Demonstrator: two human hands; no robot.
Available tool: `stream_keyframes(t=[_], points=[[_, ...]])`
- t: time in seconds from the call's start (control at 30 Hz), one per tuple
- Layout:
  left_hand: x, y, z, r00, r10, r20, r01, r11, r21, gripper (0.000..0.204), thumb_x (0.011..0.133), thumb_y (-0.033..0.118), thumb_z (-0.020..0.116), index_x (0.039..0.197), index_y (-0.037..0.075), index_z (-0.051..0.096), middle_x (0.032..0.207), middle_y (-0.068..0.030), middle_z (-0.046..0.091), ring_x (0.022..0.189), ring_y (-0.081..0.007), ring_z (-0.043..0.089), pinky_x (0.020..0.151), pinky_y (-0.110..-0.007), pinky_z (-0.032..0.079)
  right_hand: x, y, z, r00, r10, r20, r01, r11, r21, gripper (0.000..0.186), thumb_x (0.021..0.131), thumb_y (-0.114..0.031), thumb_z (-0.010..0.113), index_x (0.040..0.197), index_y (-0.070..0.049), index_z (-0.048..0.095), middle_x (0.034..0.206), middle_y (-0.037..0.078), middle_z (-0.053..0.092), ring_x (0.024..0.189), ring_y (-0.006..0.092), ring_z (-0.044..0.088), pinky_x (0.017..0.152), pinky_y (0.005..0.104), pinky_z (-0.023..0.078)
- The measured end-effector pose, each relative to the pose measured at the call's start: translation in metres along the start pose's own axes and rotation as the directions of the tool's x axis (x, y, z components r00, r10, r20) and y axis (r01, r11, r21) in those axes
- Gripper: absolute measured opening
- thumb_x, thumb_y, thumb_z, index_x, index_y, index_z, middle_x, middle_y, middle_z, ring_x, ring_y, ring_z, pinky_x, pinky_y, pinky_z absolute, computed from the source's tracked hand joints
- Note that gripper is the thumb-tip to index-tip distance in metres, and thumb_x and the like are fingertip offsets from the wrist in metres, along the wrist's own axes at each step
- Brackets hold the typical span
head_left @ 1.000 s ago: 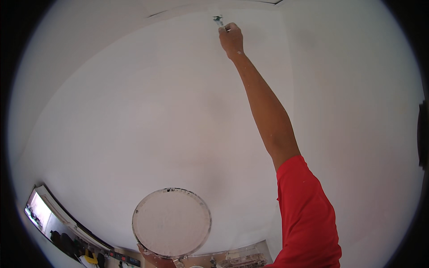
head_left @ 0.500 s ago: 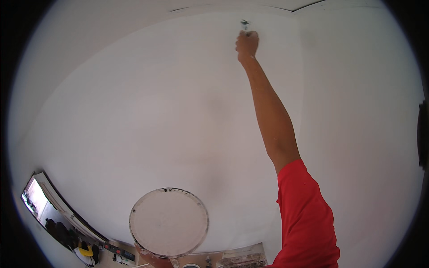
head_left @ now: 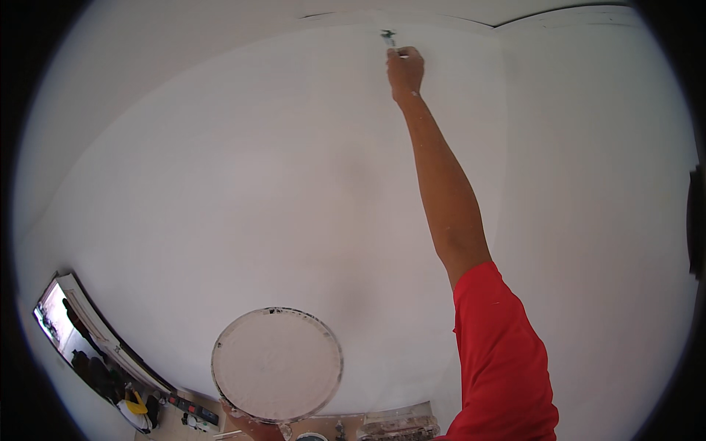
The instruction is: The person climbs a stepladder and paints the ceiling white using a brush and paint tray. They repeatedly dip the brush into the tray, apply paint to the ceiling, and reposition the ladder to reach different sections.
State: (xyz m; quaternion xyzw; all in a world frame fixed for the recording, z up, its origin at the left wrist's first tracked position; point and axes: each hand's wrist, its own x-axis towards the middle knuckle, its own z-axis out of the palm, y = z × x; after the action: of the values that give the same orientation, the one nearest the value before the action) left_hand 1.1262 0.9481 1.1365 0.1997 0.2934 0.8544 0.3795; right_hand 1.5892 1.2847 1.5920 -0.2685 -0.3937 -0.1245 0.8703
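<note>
Both full: R hand [head_left: 406, 73] grips small tool [head_left: 388, 35], approx. vert., near wall [head_left: 294, 191] top; L hand [head_left: 254, 426] holds round disc [head_left: 278, 365] below-left.

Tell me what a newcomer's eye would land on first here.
Probably the bright red sleeve at lower right, its bare arm extended across the white wall to the right hand, which grips a small tool near the top. Next, the large pale disc at lower centre-left, held at its lower edge by the left hand.
</note>
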Motion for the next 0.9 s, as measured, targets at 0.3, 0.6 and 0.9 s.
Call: stream_keyframes(t=[0.3, 0.6, 0.9], points=[[0.001, 0.052, -0.005, 0.952, 0.162, 0.26, -0.239, 0.922, 0.303, 0.052, 0.101, 0.041, 0.041, 0.134, 0.001, 0.046, 0.129, -0.0174, 0.058, 0.105, -0.0273, 0.066, 0.079, -0.038, 0.06, -0.02, -0.041, 0.07, 0.959, 0.28, 0.04, -0.282, 0.944, 0.172, 0.016, 0.089, -0.011, 0.06, 0.092, 0.004, 0.053, 0.09, 0.023, 0.063, 0.083, 0.0378, 0.066, 0.077, 0.0469, 0.05], [0.003, 0.022, -0.085, 0.889, 0.355, 0.29, -0.457, 0.73, 0.508, 0.05, 0.104, 0.04, 0.031, 0.135, 0.002, 0.043, 0.133, -0.0178, 0.057, 0.107, -0.0276, 0.066, 0.08, -0.04, 0.059, -0.102, -0.094, 0.098, 0.96, 0.077, 0.271, -0.111, 0.988, 0.111, 0.018, 0.082, -0.013, 0.065, 0.085, 0.003, 0.057, 0.081, 0.025, 0.065, 0.081, 0.0406, 0.067, 0.075, 0.0472, 0.051], [-0.011, 0.033, -0.1, 0.926, 0.297, 0.233, -0.37, 0.833, 0.411, 0.055, 0.104, 0.041, 0.03, 0.141, 0.003, 0.041, 0.136, -0.018, 0.055, 0.113, -0.0299, 0.063, 0.089, -0.043, 0.055, -0.061, -0.06, 0.054, 0.984, 0.087, 0.155, -0.097, 0.994, 0.059, 0.024, 0.08, -0.02, 0.067, 0.084, 0.004, 0.063, 0.084, 0.024, 0.067, 0.083, 0.0385, 0.067, 0.077, 0.0461, 0.052]])
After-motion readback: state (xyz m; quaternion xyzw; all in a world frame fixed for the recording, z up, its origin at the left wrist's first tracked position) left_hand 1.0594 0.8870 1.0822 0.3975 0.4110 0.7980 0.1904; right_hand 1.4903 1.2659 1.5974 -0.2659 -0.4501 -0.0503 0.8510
